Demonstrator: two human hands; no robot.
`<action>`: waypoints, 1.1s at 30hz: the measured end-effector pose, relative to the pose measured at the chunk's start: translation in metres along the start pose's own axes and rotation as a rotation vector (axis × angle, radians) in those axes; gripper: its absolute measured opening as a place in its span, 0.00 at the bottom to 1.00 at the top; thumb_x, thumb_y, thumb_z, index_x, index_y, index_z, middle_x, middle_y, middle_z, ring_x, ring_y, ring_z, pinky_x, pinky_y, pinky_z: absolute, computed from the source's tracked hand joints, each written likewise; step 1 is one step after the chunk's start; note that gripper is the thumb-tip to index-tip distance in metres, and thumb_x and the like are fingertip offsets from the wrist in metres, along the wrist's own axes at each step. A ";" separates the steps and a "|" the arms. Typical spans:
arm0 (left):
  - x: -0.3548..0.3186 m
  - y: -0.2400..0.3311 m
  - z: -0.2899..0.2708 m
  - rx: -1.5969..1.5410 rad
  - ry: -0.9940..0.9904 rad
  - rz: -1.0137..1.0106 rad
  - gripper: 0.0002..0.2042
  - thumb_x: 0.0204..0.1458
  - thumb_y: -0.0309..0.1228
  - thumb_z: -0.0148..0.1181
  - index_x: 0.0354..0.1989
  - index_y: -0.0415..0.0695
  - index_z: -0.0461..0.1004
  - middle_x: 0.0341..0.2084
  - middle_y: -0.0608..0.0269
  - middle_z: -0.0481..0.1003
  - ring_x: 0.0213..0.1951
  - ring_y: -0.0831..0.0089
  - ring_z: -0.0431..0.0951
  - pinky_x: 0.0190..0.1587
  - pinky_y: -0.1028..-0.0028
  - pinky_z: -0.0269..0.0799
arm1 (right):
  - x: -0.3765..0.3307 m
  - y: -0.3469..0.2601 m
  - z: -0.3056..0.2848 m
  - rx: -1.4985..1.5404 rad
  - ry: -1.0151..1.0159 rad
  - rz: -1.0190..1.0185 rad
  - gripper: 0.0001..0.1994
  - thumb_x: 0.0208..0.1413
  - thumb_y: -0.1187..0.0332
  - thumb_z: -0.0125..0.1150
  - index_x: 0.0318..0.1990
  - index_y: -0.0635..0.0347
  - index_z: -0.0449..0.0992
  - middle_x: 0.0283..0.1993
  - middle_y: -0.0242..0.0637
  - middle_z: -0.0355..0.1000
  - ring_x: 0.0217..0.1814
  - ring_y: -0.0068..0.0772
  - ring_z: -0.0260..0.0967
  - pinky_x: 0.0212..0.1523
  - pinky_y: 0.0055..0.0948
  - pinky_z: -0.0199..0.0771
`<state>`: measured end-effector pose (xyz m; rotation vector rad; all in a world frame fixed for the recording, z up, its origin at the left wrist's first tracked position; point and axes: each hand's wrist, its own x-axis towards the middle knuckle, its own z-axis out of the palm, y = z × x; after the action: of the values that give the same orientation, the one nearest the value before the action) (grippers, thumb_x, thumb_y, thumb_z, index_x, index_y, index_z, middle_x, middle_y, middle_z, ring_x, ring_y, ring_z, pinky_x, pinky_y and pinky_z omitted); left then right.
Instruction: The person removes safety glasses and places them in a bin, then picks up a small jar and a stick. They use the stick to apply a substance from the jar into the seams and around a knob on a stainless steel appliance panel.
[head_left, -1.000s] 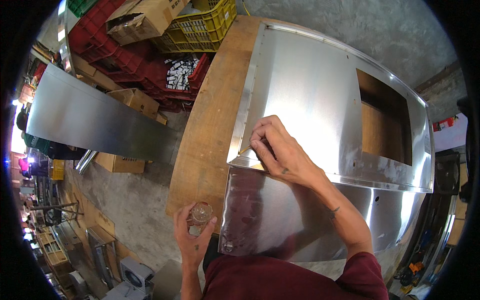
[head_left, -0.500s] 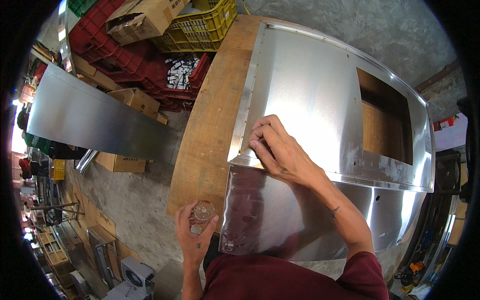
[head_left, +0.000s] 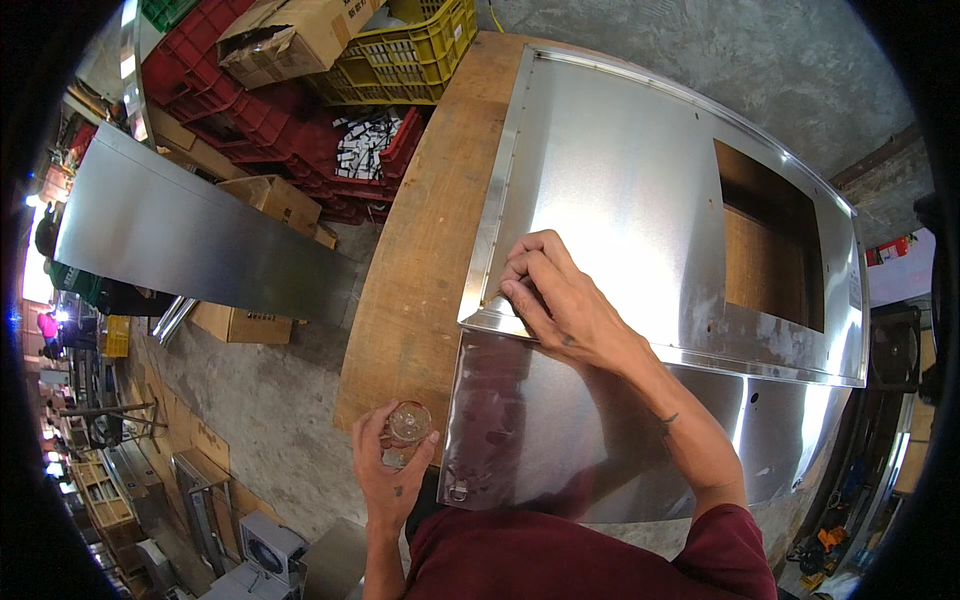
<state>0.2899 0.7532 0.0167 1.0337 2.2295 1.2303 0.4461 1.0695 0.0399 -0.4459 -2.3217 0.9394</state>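
Observation:
My left hand (head_left: 388,462) is wrapped round a small clear round glass jar (head_left: 409,422), held upright by the wooden table's near edge. Its open-looking top faces me, and I cannot make out its contents. My right hand (head_left: 548,290) is pinched on a thin yellowish stick (head_left: 491,299), mostly hidden by the fingers. The stick's tip meets the raised rim at the near left corner of a large shiny sheet-metal panel (head_left: 620,150). A rectangular opening (head_left: 770,250) is cut through the panel's right part, and a bent metal side (head_left: 590,430) drops toward me.
A wooden tabletop (head_left: 420,230) carries the panel. Left of it stand a yellow crate (head_left: 400,65), red crates (head_left: 215,90) and cardboard boxes (head_left: 285,45). A curved metal sheet (head_left: 200,225) juts in from the left. The concrete wall (head_left: 800,60) rises behind the panel.
Hardly anything differs. My right hand stays at the panel's corner with only a very slight shift, and my left hand still holds the jar in the same place.

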 end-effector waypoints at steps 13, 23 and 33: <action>-0.001 0.001 0.000 0.008 0.002 0.028 0.31 0.59 0.28 0.85 0.70 0.40 0.78 0.60 0.53 0.76 0.55 0.63 0.84 0.52 0.64 0.84 | 0.000 0.001 0.002 -0.002 0.002 -0.018 0.08 0.78 0.71 0.63 0.53 0.68 0.74 0.62 0.48 0.69 0.45 0.41 0.81 0.43 0.40 0.90; 0.006 0.012 -0.004 0.103 -0.039 0.091 0.31 0.62 0.26 0.82 0.72 0.38 0.75 0.59 0.53 0.74 0.58 0.64 0.84 0.56 0.64 0.86 | -0.007 -0.028 -0.021 -0.017 0.010 0.167 0.08 0.79 0.70 0.63 0.55 0.65 0.75 0.65 0.49 0.69 0.55 0.44 0.80 0.56 0.43 0.86; 0.030 0.052 0.003 -0.008 0.004 0.127 0.30 0.56 0.25 0.83 0.67 0.41 0.80 0.59 0.50 0.78 0.57 0.55 0.85 0.56 0.60 0.85 | -0.036 -0.105 0.007 0.067 0.040 -0.065 0.12 0.68 0.77 0.75 0.54 0.65 0.77 0.61 0.50 0.72 0.53 0.48 0.78 0.50 0.43 0.84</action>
<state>0.2941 0.7953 0.0589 1.1871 2.1885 1.2935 0.4611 0.9750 0.0965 -0.3565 -2.2480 0.9649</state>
